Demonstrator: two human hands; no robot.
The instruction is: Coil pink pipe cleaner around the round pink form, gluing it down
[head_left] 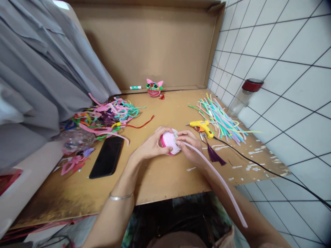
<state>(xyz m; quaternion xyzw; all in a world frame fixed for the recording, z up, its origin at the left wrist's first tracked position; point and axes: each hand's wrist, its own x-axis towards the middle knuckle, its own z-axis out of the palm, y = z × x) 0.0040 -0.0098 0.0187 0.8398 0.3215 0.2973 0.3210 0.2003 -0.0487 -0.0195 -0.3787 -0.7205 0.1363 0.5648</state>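
Note:
Near the middle of the table, my left hand (155, 143) is closed around a round ball wound with pale pink pipe cleaner (169, 143), with a darker pink band along its left side. The fingertips of my right hand (190, 146) pinch a light pink pipe cleaner (214, 170) against the ball's right side. Its long free end curves down across my right forearm. A small greyish patch shows on the ball beside my right fingers; what it is I cannot make out. Just right of my right hand lies a yellow hot glue gun (203, 127).
A purple tassel (215, 155) and a heap of straight pipe cleaners (222, 119) lie to the right, near a glass jar (244, 96). Left are tangled pipe cleaners (111, 113) and a black phone (106, 157). A lion-head ornament (154, 89) and glue stick (136, 88) sit at the back.

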